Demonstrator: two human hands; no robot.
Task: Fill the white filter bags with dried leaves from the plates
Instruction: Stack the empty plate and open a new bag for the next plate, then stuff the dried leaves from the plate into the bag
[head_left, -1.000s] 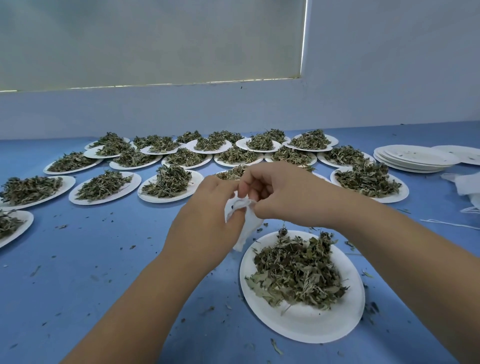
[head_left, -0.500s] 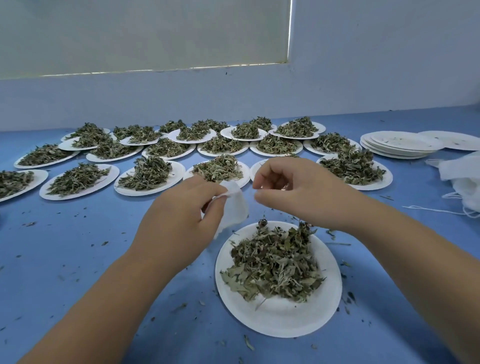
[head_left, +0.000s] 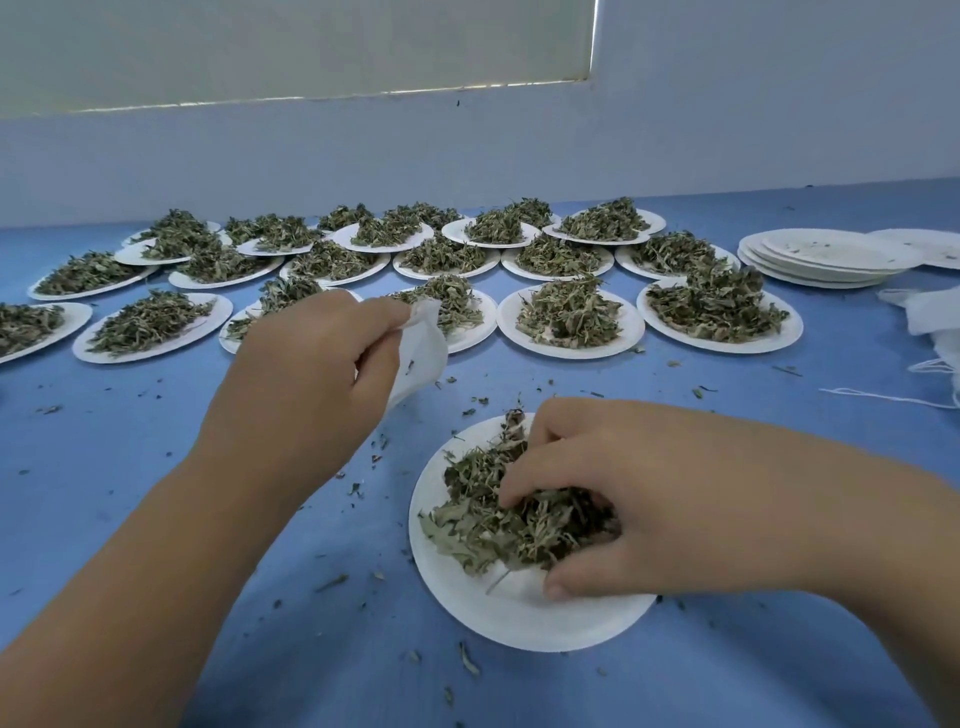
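Closest to me, my right hand sits in the pile of dried green leaves on the round white paper plate. Its fingers are curled down into the pile and the thumb lies at the plate's near side, so they close round a bunch of leaves. I think this is the grab step: take leaves, then feed the bag.

Up and to the left of the plate, my left hand pinches the top edge of the thin white filter bag between thumb and fingers. The bag hangs above the table. I cannot tell how wide its mouth is.

Next, I think the bunch must go up to that mouth, best with the bag over the plate so crumbs fall back on it. The bag is floppy, so the push should be slow.

The blue table left of the plate has bare room with only crumbs. Behind the plate stand rows of white plates heaped with leaves, packed close; a long reach could bump them. Far right of the plate are a stack of empty white plates and a heap of white bags with loose string.
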